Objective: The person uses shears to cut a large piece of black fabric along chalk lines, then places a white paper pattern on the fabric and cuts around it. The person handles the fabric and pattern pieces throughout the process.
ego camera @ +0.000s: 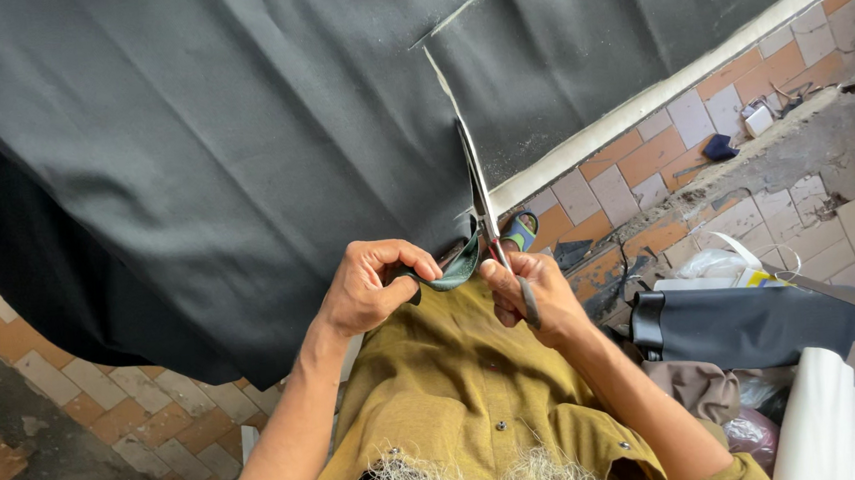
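**Cutting black cloth with shears: risks and condition of the material**

**Hazards**

- The shears (479, 191) point away from the body, with the blades already inside the black cloth (201, 156). If the right hand (532, 298) twists, the blades may wander off the pale chalk line (466, 5) marked near the far edge, and the cut would likely run crooked.
- The left hand (366, 289) pinches a small folded piece of greenish fabric (455, 268) right at the near edge, just beside the blade pivot. A slip there could bring a fingertip against the blades.
- Much of the cloth hangs off the near-left side of the work surface. Its weight may drag the sheet sideways and pull the slit out of line.
- The cut edges are held only at the near end; a loose edge could fold under the blade and be cut twice.

**Hand state**

- Right hand: fingers clenched around the shear handles, thumb on top. Whether the blades are fully closed cannot be told.
- Left hand: thumb and fingers curled, grasping the greenish fabric.

**Condition and position of the material**

The black cloth is matte, smooth and mostly flat, spread across the surface directly ahead of the person. A straight slit (441, 79) runs from the near edge towards the chalk line, showing a thin pale gap. A white strip (658, 89) borders the right side, above a tiled floor (643, 160).
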Available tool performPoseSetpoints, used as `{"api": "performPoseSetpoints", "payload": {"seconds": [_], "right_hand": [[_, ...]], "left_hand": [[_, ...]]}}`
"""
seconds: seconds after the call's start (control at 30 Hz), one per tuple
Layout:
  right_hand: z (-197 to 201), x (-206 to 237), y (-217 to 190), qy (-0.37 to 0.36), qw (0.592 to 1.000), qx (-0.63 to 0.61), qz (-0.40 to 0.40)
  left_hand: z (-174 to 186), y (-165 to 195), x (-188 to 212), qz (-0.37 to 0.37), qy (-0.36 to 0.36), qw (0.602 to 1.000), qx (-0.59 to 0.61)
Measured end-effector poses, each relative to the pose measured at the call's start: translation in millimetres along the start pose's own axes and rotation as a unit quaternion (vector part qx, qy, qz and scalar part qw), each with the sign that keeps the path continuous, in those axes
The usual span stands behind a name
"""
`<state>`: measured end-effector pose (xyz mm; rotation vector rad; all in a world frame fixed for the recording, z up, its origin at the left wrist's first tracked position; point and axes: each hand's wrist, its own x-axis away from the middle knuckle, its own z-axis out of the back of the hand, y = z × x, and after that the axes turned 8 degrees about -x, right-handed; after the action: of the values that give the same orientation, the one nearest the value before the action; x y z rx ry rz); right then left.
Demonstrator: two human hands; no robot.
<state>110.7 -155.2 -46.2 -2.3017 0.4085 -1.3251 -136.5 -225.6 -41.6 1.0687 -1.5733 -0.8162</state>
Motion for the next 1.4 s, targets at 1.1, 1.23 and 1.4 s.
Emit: {"api": "performPoseSetpoints", "payload": {"seconds": [1.1,1.23,1.4], "right_hand": [[-24,-39,-94,0.015,0.981,0.195,0.014],[-27,-39,-94,0.049,0.982,0.185,0.0],[-31,-39,-100,0.064,0.977,0.204,0.001]], "left_hand": [[0,11,-2,0.019,-0.008,1.0,-0.015],[0,11,-3,0.01,-0.009,1.0,-0.024],[-1,13,-3,0.001,-0.009,1.0,-0.018]]}}
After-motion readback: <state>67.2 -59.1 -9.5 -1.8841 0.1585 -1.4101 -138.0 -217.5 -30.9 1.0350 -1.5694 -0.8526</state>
